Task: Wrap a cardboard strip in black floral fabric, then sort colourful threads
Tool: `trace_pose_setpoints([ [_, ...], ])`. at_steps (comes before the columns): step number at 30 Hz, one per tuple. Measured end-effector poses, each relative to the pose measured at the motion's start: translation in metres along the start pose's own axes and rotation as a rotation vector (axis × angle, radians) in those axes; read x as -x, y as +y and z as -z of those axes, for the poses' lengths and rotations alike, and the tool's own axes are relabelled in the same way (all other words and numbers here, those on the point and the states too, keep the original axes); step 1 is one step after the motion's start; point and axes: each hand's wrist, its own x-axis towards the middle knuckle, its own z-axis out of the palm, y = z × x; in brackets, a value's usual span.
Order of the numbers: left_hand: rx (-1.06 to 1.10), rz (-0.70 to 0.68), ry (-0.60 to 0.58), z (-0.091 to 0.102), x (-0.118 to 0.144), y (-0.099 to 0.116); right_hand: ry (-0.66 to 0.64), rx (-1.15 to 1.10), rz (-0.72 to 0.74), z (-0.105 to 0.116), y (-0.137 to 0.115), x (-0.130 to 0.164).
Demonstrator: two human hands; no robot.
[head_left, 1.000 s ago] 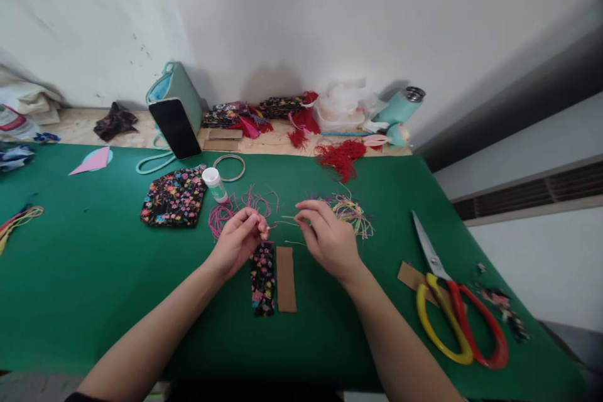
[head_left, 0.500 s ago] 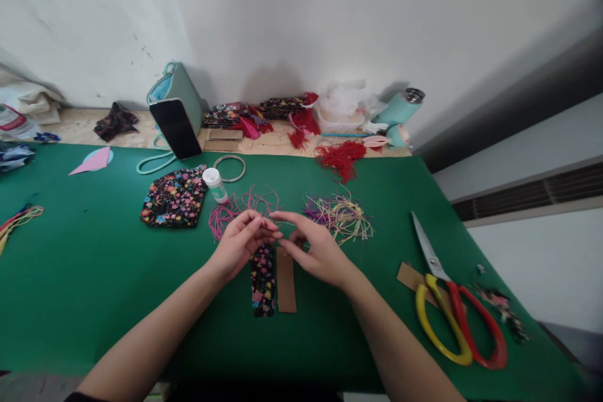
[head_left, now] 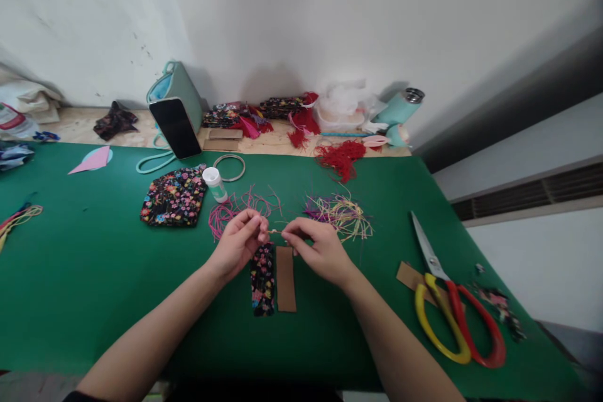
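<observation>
Green mat [head_left: 94, 276]; pinched thread [head_left: 276, 232] barely visible

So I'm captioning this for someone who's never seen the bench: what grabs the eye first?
The two hands meeting mid-mat, left hand and right hand pinching a thin cord between them, above a floral strip and a brown card strip. Then the big red-and-yellow scissors at right on the green mat.

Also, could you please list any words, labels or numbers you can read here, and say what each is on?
None can be read.
Small white bottle: green label, print too small to read.
White bag at the far left: red mark, blurred.
Phone: screen dark.
</observation>
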Motion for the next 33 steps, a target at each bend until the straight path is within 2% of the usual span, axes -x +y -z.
trace_pose_setpoints([
  [3,0.043,-0.034,0.034,0.001,-0.003,0.007,0.09,-0.042,-0.08,0.007,0.007,-0.001],
  [9,0.033,-0.109,0.057,0.004,-0.005,0.02,0.403,-0.131,-0.223,0.029,0.021,-0.003],
  [12,-0.052,-0.166,0.039,0.006,-0.004,0.019,0.513,-0.138,-0.233,0.033,0.024,-0.004],
  [14,-0.134,-0.187,0.042,0.007,-0.002,0.017,0.535,-0.073,-0.195,0.033,0.025,-0.005],
  [16,-0.193,-0.191,0.045,0.007,-0.001,0.014,0.519,0.018,-0.148,0.031,0.025,-0.006],
  [19,-0.222,-0.188,0.045,0.007,0.0,0.012,0.42,0.056,-0.121,0.023,0.024,-0.006],
  [23,-0.319,-0.236,0.111,0.005,0.001,0.012,0.174,-0.097,-0.084,0.002,0.02,-0.005],
  [26,-0.481,-0.336,0.194,0.004,0.003,0.013,-0.006,-0.112,0.031,-0.018,0.014,-0.003],
  [29,-0.636,-0.398,0.224,0.005,0.005,0.016,-0.007,0.07,0.138,-0.033,0.007,0.001],
  [33,-0.874,-0.444,0.189,0.011,0.004,0.017,0.04,0.321,0.162,-0.039,0.002,0.002],
])
